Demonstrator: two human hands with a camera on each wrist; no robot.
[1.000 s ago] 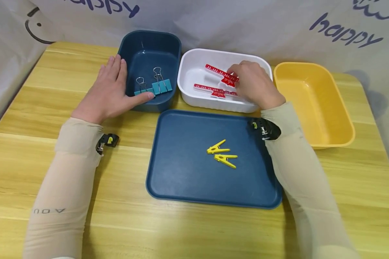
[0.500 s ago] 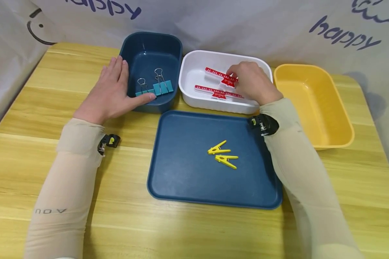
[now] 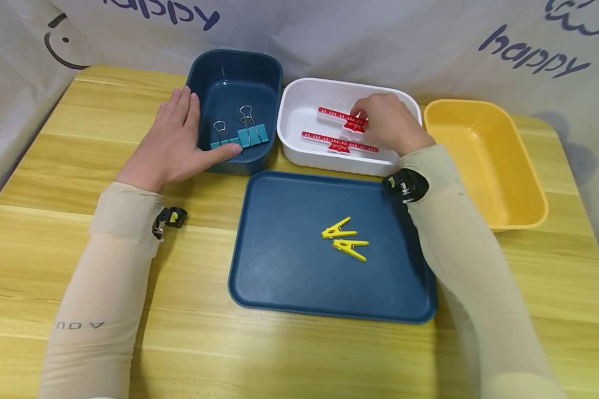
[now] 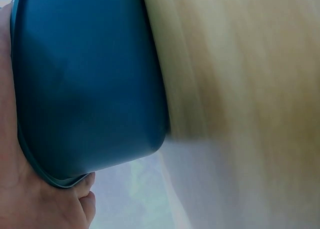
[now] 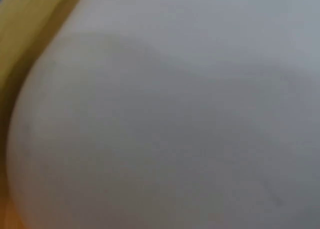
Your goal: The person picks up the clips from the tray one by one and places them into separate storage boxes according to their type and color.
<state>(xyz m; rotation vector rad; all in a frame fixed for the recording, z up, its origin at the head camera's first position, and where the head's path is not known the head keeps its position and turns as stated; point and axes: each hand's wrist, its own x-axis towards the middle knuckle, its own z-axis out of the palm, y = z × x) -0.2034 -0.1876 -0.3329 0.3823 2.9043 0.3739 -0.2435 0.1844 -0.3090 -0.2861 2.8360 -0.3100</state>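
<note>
My left hand (image 3: 171, 141) rests along the left rim of the dark blue bin (image 3: 232, 66), fingers straight, its thumb reaching over the near corner. Inside that bin lie two teal binder clips (image 3: 252, 135), one partly behind the thumb. In the left wrist view, the palm and fingers lie against the rim of the blue bin (image 4: 90, 84). Over the white bin (image 3: 299, 94), my right hand (image 3: 389, 124) pinches a long red clip (image 3: 335, 114) by its right part. A second long red clip (image 3: 339, 143) lies below it in the bin. The right wrist view shows only the white bin's wall (image 5: 150, 129), blurred.
In front of the bins lies a dark blue tray (image 3: 289, 277) bearing two yellow clothespin-like clips (image 3: 349, 248). A yellow bin (image 3: 514, 183) stands at the right. The wooden table (image 3: 189, 354) meets a white paper backdrop (image 3: 359, 39) behind the bins.
The left end of the pinched red clip has dipped, so it lies more level. My right hand has hardly moved. The left hand stays on the blue bin's rim.
</note>
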